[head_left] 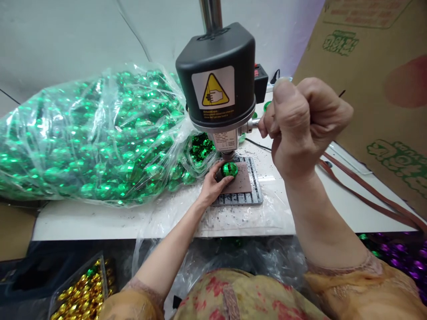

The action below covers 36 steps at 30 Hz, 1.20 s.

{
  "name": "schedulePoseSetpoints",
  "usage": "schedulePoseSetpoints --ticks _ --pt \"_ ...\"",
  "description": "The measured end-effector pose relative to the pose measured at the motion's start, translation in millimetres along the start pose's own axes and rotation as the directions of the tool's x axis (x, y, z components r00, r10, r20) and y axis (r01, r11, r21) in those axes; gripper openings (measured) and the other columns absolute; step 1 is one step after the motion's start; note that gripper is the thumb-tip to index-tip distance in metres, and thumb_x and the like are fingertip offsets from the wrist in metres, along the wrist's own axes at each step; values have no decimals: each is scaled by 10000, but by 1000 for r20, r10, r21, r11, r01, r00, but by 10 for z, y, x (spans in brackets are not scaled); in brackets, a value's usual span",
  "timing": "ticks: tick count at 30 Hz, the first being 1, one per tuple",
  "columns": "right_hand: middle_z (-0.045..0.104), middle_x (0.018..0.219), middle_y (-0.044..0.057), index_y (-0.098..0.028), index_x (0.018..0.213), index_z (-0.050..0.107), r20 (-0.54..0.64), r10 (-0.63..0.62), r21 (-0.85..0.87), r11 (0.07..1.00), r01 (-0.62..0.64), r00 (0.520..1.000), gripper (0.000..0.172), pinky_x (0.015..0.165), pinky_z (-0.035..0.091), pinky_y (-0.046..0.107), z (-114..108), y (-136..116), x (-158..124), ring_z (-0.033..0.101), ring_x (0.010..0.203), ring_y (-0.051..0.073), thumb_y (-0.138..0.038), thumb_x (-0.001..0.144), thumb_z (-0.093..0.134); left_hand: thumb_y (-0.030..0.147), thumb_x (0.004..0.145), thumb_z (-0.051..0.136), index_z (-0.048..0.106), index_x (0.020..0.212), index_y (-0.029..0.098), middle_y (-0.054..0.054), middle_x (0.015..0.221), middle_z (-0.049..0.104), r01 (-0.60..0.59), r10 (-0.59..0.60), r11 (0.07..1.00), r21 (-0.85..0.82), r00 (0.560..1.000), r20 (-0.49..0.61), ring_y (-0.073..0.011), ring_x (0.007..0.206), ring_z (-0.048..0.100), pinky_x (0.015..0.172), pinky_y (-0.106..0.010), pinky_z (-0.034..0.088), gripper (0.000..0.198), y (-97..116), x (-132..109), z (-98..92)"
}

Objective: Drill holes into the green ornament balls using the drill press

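A shiny green ball (230, 169) sits over the brown pad on the base plate, under the head of a black bench press machine (216, 75). My left hand (216, 182) grips this ball from its left side, thumb in front and fingers behind. Raised at the machine's right side, my right hand (300, 124) is closed around the feed lever (255, 124), of which only a short metal part shows. The brown pad (245, 180) lies on a grey slotted base plate (256, 191) strewn with dark chips.
On the left lies a big clear plastic bag of green balls (100, 133). A cardboard box (367, 89) stands at the right, near brown straps (363, 191). Below the white table (100, 222) are a bin of gold balls (82, 293) and purple balls (400, 253).
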State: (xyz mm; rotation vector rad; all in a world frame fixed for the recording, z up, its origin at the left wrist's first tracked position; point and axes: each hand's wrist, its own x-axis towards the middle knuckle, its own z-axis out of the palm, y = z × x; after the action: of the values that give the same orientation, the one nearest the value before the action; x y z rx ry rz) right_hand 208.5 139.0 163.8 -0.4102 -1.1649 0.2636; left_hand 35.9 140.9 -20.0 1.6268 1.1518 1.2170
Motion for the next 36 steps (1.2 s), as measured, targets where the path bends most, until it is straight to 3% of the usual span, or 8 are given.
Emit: schedulePoseSetpoints --ticks 6,14,19,25,36 --pt "248 516 -60 -206 576 273 -3 -24 47 999 24 1000 536 430 268 282 2 19 -3 313 415 51 -348 911 666 472 730 861 632 1203 200 -91 1185 708 -3 3 1000 -5 1000 17 -263 1117 673 1019 -418 533 592 112 -40 22" --pt "271 505 -71 -188 557 301 -3 1 65 998 -1 1000 480 451 262 253 14 -27 17 351 420 33 -175 903 633 417 694 904 669 1154 212 -75 1144 708 -15 15 999 -36 1000 -20 -252 1080 671 997 -401 530 556 175 -99 74" --pt "264 481 -68 -202 559 291 -17 -56 54 997 57 998 481 432 228 286 8 -15 -25 331 400 59 -191 897 633 400 715 893 664 1192 222 -78 1173 706 -25 25 1000 -2 1000 3 -264 1126 660 1020 -412 513 558 168 -105 64" --pt "219 468 -50 -194 552 193 1 -112 -9 994 112 994 583 435 229 323 -41 68 -142 295 396 67 -331 922 622 387 748 872 641 1222 230 -76 1208 684 -37 37 999 30 999 23 -262 1165 640 1040 -402 494 550 149 -120 51" --pt "244 471 -46 -167 503 230 -64 -204 2 979 205 977 572 426 272 269 -59 166 -253 307 411 44 -285 916 608 368 764 862 630 1242 234 -76 1244 681 -51 49 998 43 998 36 -272 1205 614 1081 -415 457 548 135 -123 48"
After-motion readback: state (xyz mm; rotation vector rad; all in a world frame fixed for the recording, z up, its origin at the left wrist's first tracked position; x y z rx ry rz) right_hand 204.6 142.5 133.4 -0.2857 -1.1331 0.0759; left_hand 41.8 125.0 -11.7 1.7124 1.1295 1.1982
